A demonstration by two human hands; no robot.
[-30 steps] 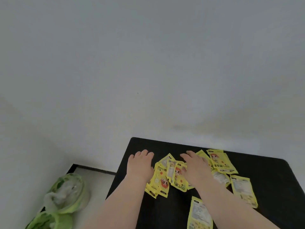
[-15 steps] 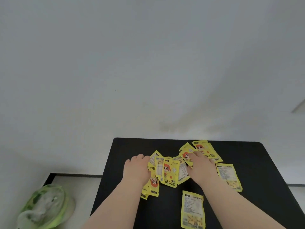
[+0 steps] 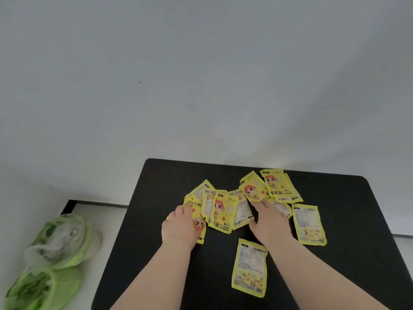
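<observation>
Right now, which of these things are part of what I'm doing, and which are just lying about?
In the job:
- left hand and right hand, both on the heap
- heap of yellow hand-warmer packets
- near loose packet
- right-side loose packet

Lying about:
- green bags on the floor, left of the black table

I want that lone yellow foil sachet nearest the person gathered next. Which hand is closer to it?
Right. The right hand rests just beyond the lone yellow foil sachet; the left hand lies farther off to its left, on overlapping yellow sachets.
</observation>
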